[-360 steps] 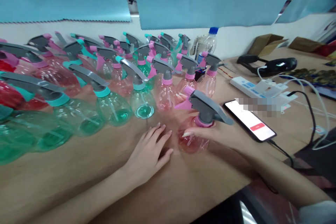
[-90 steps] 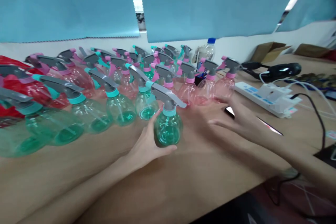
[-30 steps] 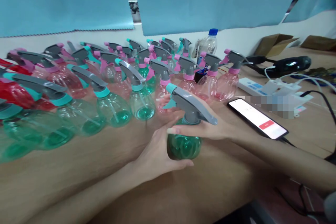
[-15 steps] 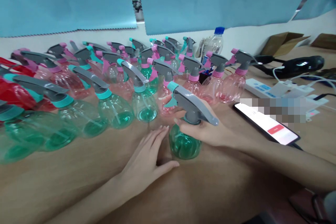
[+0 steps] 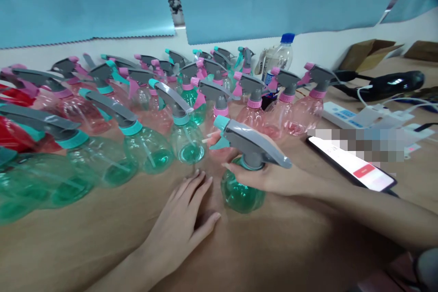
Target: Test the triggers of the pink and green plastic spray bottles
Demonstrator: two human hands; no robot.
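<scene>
A green spray bottle (image 5: 241,194) with a grey trigger head and teal nozzle stands on the wooden table (image 5: 85,232) in front of me. My right hand (image 5: 273,175) is wrapped round its neck just under the trigger head. My left hand (image 5: 181,223) lies flat on the table just left of the bottle, fingers stretched out, holding nothing. Behind them stand several rows of green spray bottles (image 5: 147,146) and pink spray bottles (image 5: 251,109).
A phone (image 5: 352,164) with a lit screen lies to the right, cable attached. Behind it are a white power strip (image 5: 345,116) with plugs and cords, a black device (image 5: 386,84), a clear water bottle (image 5: 280,57) and cardboard boxes (image 5: 366,50). Blue blinds hang behind.
My left hand has let go of the green bottle's body and now lies flat beside it. My right hand keeps its grip on the neck.
</scene>
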